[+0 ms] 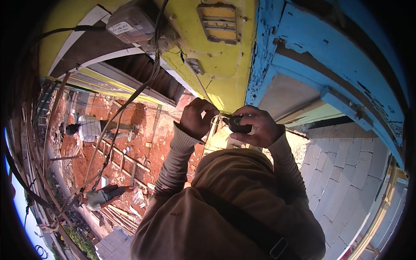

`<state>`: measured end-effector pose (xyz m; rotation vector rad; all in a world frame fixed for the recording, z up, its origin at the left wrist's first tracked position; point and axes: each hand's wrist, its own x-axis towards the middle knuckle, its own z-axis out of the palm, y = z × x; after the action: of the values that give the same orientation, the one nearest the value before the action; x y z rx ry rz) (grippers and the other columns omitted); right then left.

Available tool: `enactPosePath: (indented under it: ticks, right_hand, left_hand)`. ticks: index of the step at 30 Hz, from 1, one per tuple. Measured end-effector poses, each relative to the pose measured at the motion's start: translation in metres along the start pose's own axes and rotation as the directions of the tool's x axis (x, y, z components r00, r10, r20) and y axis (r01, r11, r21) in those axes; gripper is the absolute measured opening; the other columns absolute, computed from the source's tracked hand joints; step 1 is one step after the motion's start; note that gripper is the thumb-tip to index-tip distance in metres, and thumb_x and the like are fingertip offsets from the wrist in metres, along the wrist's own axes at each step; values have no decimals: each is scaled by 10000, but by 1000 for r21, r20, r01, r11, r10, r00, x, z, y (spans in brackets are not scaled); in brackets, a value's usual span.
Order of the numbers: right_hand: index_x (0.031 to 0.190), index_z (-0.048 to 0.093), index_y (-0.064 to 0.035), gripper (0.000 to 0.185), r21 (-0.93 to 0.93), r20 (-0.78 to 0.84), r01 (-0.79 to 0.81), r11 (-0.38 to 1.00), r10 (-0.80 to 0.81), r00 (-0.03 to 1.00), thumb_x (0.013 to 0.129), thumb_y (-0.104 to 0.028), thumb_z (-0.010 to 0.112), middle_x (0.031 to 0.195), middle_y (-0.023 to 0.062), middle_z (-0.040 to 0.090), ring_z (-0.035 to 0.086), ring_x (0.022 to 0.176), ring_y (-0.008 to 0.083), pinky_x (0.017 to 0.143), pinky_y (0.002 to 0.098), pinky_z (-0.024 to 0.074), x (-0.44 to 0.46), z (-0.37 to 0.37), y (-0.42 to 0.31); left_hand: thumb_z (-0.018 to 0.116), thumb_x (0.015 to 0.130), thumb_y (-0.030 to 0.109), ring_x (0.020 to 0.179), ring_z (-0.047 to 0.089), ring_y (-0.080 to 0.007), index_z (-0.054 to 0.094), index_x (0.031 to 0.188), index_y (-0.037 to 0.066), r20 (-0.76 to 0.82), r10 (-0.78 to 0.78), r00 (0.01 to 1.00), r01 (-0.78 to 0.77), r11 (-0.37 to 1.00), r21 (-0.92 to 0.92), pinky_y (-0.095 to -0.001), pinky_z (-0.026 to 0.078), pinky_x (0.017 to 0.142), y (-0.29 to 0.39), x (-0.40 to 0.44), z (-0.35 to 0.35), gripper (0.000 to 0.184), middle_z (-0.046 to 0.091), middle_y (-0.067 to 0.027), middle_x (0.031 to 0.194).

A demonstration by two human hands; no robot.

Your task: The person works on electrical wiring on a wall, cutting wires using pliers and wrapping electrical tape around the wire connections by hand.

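My right hand grips a roll of black tape between thumb and fingers, in front of my chest. My left hand is closed in a pinch at the lower end of a thin pale cable. That cable comes down along the yellow wall and meets my fingertips close to the tape roll. The two hands are a short gap apart. Exactly how the cable end and tape meet is too small to make out.
An electricity meter box and dark cables hang at upper left. A blue-painted wooden frame stands at right, above a grey block wall. Far below, two people are on red soil beside a bamboo ladder.
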<state>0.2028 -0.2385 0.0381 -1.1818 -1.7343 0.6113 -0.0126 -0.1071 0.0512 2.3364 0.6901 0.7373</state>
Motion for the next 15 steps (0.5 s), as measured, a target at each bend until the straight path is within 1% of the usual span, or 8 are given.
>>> enactPosePath:
  ticks: [1, 3, 4, 6, 7, 10, 13, 15]
  right_hand:
    - [806, 672, -16, 324, 0, 0, 1, 1000, -1, 1000, 697, -243, 877, 1062, 154, 656, 680, 913, 317, 780, 384, 550, 1, 0, -1]
    - [809, 680, -7, 324, 40, -31, 35, 999, -34, 999, 698, -243, 874, 1051, 157, 664, 684, 914, 316, 780, 377, 550, 2, 0, -3]
    - [809, 680, -7, 324, 41, -27, 37, 998, -36, 999, 698, -243, 874, 1051, 157, 664, 684, 914, 316, 780, 377, 550, 2, 0, -3]
    - [813, 680, -4, 325, 20, -37, 91, 996, -90, 995, 699, -239, 874, 1057, 157, 663, 685, 914, 311, 778, 374, 551, 3, 0, -1]
    - [813, 680, -4, 325, 20, -37, 91, 996, -90, 995, 699, -239, 874, 1057, 157, 663, 685, 914, 311, 778, 374, 551, 3, 0, -1]
    - [805, 676, -2, 324, 47, -15, 79, 996, -79, 997, 699, -235, 874, 1055, 165, 659, 685, 912, 310, 775, 371, 551, 4, -2, -4]
    - [801, 674, -4, 321, 45, 9, 75, 996, -76, 997, 702, -234, 874, 1053, 170, 657, 686, 910, 310, 768, 369, 552, 1, -4, -2]
    - [798, 676, -6, 317, 44, 7, 81, 996, -82, 997, 703, -235, 873, 1048, 172, 657, 687, 904, 311, 760, 369, 552, -1, -3, 0]
  left_hand:
    - [684, 843, 67, 795, 681, -292, 705, 913, 10, 0, 0, 1000, 0, 1000, 1, -368, 516, 694, 1, 0, -1, 92, 693, -156, 859]
    - [693, 880, 77, 796, 669, -222, 706, 920, -3, 129, -75, 989, 83, 995, -51, -342, 506, 737, 4, 0, -4, 90, 699, -133, 867]
    - [693, 880, 77, 796, 669, -222, 706, 920, -3, 126, -78, 989, 85, 995, -50, -342, 506, 737, 5, -1, -3, 90, 699, -133, 867]
    - [659, 924, 110, 807, 672, -220, 700, 947, -4, 252, -145, 957, 207, 947, -244, -339, 507, 754, 5, 0, -1, 124, 696, -137, 870]
    - [632, 952, 135, 817, 672, -196, 699, 961, -9, 319, -130, 939, 229, 927, -298, -328, 511, 764, 3, 1, -2, 159, 700, -124, 869]
    - [637, 941, 101, 828, 667, -169, 692, 954, -20, 382, -172, 908, 310, 888, -338, -322, 515, 774, 4, 0, -1, 134, 705, -109, 871]
    - [636, 930, 61, 835, 666, -152, 687, 936, -27, 360, -150, 921, 296, 871, -393, -318, 516, 778, 2, -2, 2, 103, 706, -105, 875]
    - [639, 919, 43, 832, 666, -158, 684, 929, -29, 349, -134, 928, 269, 887, -375, -319, 517, 770, 5, -2, 1, 85, 704, -106, 870]
